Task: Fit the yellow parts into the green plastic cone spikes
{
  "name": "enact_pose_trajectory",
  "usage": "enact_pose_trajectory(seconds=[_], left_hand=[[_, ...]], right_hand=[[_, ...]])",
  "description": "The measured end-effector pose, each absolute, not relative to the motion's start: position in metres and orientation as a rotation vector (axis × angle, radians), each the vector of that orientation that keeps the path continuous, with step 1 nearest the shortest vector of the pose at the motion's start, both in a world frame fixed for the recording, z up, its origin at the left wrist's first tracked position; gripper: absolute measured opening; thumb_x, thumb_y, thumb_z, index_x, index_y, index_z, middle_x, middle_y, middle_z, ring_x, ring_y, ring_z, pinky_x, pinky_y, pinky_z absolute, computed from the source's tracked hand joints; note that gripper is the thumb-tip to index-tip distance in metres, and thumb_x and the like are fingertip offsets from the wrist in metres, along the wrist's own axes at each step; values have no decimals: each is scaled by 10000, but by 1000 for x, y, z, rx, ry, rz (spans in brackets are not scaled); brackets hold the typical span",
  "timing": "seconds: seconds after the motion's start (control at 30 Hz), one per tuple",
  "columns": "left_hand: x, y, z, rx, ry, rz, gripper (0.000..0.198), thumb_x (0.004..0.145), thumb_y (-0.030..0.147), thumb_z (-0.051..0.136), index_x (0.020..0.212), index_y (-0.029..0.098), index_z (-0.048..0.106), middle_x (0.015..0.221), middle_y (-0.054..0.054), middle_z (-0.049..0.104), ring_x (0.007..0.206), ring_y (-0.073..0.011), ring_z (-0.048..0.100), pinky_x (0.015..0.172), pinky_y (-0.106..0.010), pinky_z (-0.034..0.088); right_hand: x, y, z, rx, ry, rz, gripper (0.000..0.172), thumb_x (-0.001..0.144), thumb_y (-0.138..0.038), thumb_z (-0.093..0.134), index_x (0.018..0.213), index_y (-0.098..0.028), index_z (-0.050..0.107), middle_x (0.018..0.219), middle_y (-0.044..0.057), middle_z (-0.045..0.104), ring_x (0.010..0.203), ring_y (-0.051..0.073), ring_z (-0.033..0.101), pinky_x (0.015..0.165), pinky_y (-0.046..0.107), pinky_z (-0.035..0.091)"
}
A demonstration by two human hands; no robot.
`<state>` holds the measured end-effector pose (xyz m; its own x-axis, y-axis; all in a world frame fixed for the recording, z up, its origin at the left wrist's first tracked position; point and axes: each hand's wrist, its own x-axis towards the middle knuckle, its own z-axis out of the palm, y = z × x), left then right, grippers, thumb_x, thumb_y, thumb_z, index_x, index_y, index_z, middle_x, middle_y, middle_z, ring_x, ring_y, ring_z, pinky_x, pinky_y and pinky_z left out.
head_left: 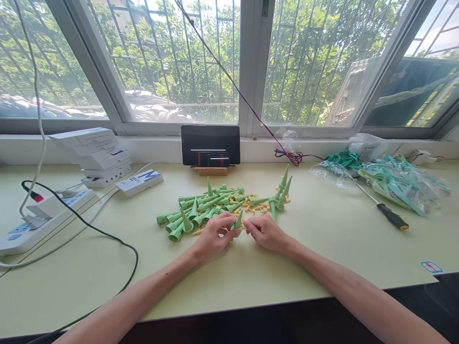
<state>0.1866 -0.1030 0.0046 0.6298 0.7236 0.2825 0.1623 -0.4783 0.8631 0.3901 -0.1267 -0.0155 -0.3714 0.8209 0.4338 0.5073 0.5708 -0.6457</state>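
Note:
My left hand (217,234) is closed round a green cone piece (238,219), its tip pointing up. Close beside it on the right, my right hand (264,231) is pinched at the cone's side; what its fingertips hold is too small to make out. Just beyond both hands lies a pile of green cone pieces (201,208), with small yellow pieces (256,204) scattered at its right. A few green cones (283,191) stand upright in a group to the right of the pile.
A tablet (211,138) and a phone stand by the window. White boxes (103,155), a box (139,182), a power strip (43,222) and cables are at the left. Plastic-wrapped green items (398,179) and a screwdriver (392,217) lie at the right.

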Motion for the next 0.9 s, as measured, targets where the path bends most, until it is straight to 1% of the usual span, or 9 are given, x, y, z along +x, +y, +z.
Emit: enact_pose_trajectory(seconds=[0.1,0.2,0.27,0.33,0.4,0.47,0.6,0.9], left_hand=[[188,-104,4,1963,713,820,243,885,366,584,757,163,621,858,-23,479,668,-105,514,543,-188,523],[189,-104,2,1886,728,833,255,877,391,597,770,160,593,839,-10,477,598,-87,512,500,-197,509],[189,-104,3,1821,749,812,259,879,415,595,814,165,574,771,5,497,539,-88,521,459,-202,482],[188,-103,4,1770,791,771,271,888,441,582,868,171,562,653,27,518,486,-102,536,441,-208,458],[187,-101,5,1740,830,756,293,890,463,573,894,170,562,563,40,525,455,-116,544,446,-217,449],[186,-100,7,1722,847,771,305,883,472,581,872,167,568,541,38,540,453,-122,550,460,-224,450],[186,-99,9,1700,838,785,308,882,464,585,821,163,575,542,37,553,449,-116,546,478,-229,448],[187,-99,8,1700,846,743,317,859,473,609,845,158,581,514,29,567,405,-125,550,432,-223,431]], right_hand=[[389,-127,-15,-1067,-2050,521,432,993,-322,389,615,-175,538,507,-37,429,481,99,400,531,236,326],[388,-127,-13,-1079,-2021,547,421,994,-334,390,632,-177,536,503,-35,453,482,103,407,536,237,341],[388,-127,-12,-1084,-1979,569,342,989,-342,413,741,-175,579,535,-32,503,490,105,425,535,234,352],[388,-128,-12,-1078,-1943,585,243,977,-353,449,929,-173,605,577,-33,543,493,106,430,529,230,359],[388,-128,-12,-1060,-1929,592,239,965,-360,480,1070,-173,587,616,-31,570,495,105,430,525,226,367],[388,-128,-12,-1043,-1929,595,264,956,-356,502,1135,-176,573,654,-23,594,501,103,437,530,225,379],[389,-127,-13,-1035,-1932,598,261,948,-335,519,1147,-182,587,678,-11,624,516,105,465,547,228,405],[390,-124,-18,-1005,-1942,599,211,960,-319,509,1068,-177,622,629,-16,598,535,111,512,561,227,426]])
